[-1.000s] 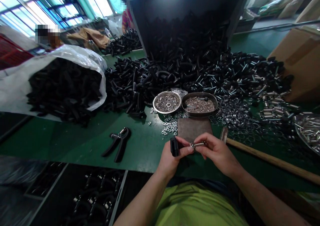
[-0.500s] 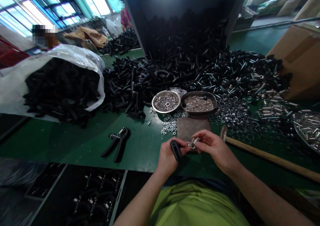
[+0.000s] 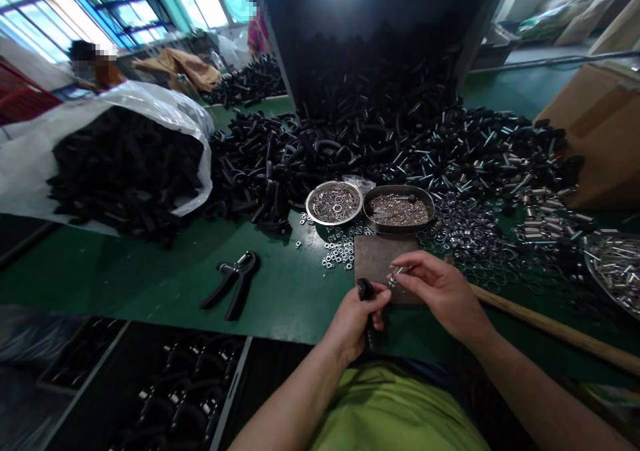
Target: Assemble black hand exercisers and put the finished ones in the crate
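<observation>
Head view, looking down at both hands over the green table (image 3: 280, 291), lower centre of the frame. Left hand (image 3: 356, 321) is clenched round a black handle piece (image 3: 367, 290), whose top end pokes up above the thumb; the rest of it is hidden in the palm. Right hand (image 3: 443, 291) pinches a small metal spring (image 3: 399, 274) between thumb and fingertips, its free end aimed down-left toward the top of the handle piece. Spring and handle look just apart, not yet joined, though the gap is small and hard to read.

Both hands hover over a dark square plate (image 3: 380, 256) lying flat on the table. Just above it in the frame sit a round metal dish (image 3: 334, 205) of washers and an oval metal tray (image 3: 399, 208) of small bright parts, with loose nuts (image 3: 340, 251) scattered between dish and plate. A finished hand gripper (image 3: 235, 283) lies at centre left. A wooden tool handle (image 3: 550, 328) runs off to the lower right. Black handles are heaped across the upper centre (image 3: 350, 138) and in a white sack (image 3: 150, 114) at upper left.

Judgement: the step in hand is fitting the spring's end onto the handle piece. The next move calls for lining the spring end with its seat on the handle, with the left hand holding steady and the right steering finely.
</observation>
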Available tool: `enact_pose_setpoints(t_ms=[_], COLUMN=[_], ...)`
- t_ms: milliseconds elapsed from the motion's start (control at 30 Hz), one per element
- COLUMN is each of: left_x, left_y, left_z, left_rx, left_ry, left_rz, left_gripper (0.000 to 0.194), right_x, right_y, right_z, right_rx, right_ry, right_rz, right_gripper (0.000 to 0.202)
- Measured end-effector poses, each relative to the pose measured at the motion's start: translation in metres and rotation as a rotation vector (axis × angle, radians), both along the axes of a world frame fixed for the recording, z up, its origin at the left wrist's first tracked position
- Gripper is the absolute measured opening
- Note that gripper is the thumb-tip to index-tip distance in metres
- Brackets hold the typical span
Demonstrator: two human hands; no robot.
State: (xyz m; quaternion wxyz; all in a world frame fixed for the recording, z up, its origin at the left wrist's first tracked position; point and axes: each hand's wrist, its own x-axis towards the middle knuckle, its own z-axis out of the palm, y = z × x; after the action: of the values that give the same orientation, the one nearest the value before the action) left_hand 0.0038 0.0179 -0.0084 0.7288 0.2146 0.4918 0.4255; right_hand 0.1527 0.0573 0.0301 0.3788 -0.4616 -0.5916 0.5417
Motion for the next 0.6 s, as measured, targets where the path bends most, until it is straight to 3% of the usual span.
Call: enact_pose_setpoints(t_ms=[100,300,433,533,600], left_x=[0.008,0.017,0.018,0.017,0.015], left_y=[0.001,0.003,0.002,0.003,0.002], left_z=[0.001,0.002,0.004,0.010,0.013], left_rx=[-0.103,-0.025,0.066,0.138,0.152], left_ry=[-0.163,-0.159,-0.003,0.225,0.318], left_rz=[-0.053,-0.075,-0.091,-0.180,-0.261], left_gripper=[0.034,0.026,0.026,0.032,0.035], right_x=[-0.003,-0.006,-0.007,-0.005,0.000], right_y=[-0.006,-0.011,-0.012,-0.011,-0.004], right_z=[0.007,0.004,-0.002,-0.008,-0.012], right_rx=[0.089,0.306,0.309,0.225,0.150], right_ry=[0.037,-0.130,-0.195,-0.203,-0.173], right_rz=[0.004,0.070,0.055,-0.030,-0.010], right_gripper=[0.013,0.020,0.020,0.018,0.017])
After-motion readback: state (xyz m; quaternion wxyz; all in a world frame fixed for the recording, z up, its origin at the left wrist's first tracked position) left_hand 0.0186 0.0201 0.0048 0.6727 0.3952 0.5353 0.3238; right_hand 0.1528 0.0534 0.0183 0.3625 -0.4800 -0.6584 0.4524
